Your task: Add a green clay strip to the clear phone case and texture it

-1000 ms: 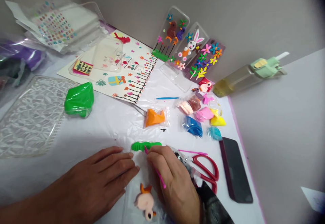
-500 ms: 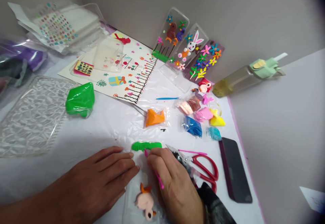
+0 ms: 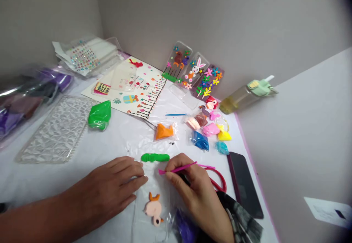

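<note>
A clear phone case (image 3: 141, 219) lies in front of me with a strip of green clay (image 3: 154, 158) along its far end. Ridges mark the left part of that strip. Nearer to me on the case is a pale peach clay duck (image 3: 153, 209) with orange feet, its head toward me. My left hand (image 3: 117, 184) lies open, fingers stretched out by the case's left edge. Pinched in my right hand (image 3: 194, 191) is a pink clay modelling tool (image 3: 183, 167). Its flat tip points left, just below the green strip and apart from it.
Red-handled scissors (image 3: 220, 178) lie partly behind my right hand, beside a dark phone (image 3: 246, 184). Bagged clay, such as an orange pack (image 3: 164, 131) and a blue pack (image 3: 200, 140), lies beyond. Decorated cases (image 3: 196, 68) and a bottle (image 3: 242, 96) stand by the wall.
My right hand has drawn back from the green strip and turned, so the pink tool now lies nearly level. My left hand stays almost in place. The camera view has shifted.
</note>
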`<control>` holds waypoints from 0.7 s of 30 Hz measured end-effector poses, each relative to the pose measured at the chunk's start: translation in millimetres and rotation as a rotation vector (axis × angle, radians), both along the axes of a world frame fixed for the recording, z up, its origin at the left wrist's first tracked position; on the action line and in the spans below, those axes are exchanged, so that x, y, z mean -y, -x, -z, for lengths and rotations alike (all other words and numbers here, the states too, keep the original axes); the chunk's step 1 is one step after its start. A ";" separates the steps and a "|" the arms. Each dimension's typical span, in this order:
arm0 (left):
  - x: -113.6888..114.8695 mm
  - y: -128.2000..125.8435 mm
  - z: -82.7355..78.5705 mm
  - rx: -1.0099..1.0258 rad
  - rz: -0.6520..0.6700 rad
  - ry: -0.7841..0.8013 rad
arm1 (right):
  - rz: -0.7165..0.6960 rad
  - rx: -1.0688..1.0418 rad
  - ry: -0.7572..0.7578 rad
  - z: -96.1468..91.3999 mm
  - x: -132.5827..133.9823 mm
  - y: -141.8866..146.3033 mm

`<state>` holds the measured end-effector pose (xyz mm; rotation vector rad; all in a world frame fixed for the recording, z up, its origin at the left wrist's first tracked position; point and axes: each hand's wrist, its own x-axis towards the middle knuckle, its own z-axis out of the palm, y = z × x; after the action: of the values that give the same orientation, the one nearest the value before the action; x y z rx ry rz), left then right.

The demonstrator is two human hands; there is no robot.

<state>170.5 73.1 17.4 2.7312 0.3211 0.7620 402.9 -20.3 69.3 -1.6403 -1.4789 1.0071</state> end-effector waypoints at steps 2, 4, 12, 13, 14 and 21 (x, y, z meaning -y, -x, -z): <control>-0.4 6.4 3.5 -0.031 0.023 0.049 | 0.069 -0.128 0.028 3.5 -1.9 -0.5; -0.4 12.7 8.0 -0.051 0.016 0.110 | 0.138 -0.222 0.031 8.1 -4.0 -2.2; -9.8 19.3 9.6 -0.052 -0.124 0.188 | 0.229 -0.130 -0.065 4.5 2.7 -12.5; -10.2 18.9 9.1 -0.065 -0.141 0.182 | 0.217 -0.105 -0.066 2.9 4.7 -12.4; -9.7 18.5 8.7 -0.070 -0.154 0.181 | 0.199 -0.097 -0.055 1.7 6.3 -11.9; -3.0 14.9 1.3 0.001 -0.019 0.185 | 0.205 -0.453 0.018 10.4 6.5 -2.3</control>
<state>155.6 76.1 16.1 2.5578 0.3972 0.7022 405.1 -26.8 58.9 -1.4202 -0.9845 1.1804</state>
